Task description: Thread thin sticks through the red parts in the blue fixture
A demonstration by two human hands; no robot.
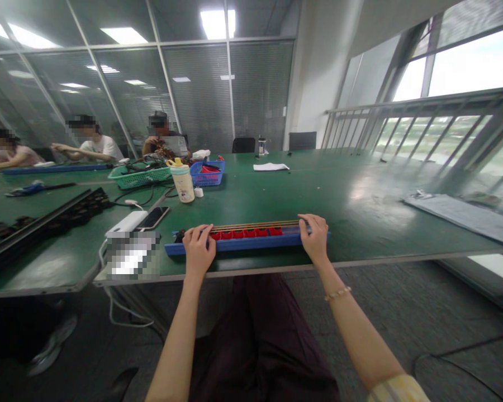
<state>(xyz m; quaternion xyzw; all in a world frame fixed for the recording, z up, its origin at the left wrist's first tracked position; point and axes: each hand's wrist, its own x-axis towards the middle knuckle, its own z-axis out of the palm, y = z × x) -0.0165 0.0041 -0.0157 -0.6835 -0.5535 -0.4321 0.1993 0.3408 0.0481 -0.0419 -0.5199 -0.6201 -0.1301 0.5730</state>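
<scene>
A long, narrow blue tray (251, 243) lies crosswise near the front edge of the table. A row of several red pieces (248, 233) sits along it, and thin tan strips (255, 226) run lengthwise behind them. My left hand (199, 251) grips the tray near its left end, fingers bent over the top. Just left of those fingers is a small black part (179, 236). At the right end, my right hand (316, 237) has its thumb and fingers curled round the tray and the ends of the strips. My palms hide what lies beneath them.
On the green table (335, 190), a phone (153, 218), a white power bank-like box (126, 224) and a cream cup (181, 181) stand to the left. Behind are a green basket (140, 177) and a blue basket (208, 177). A flat white board (465, 215) lies right. Several people sit far left.
</scene>
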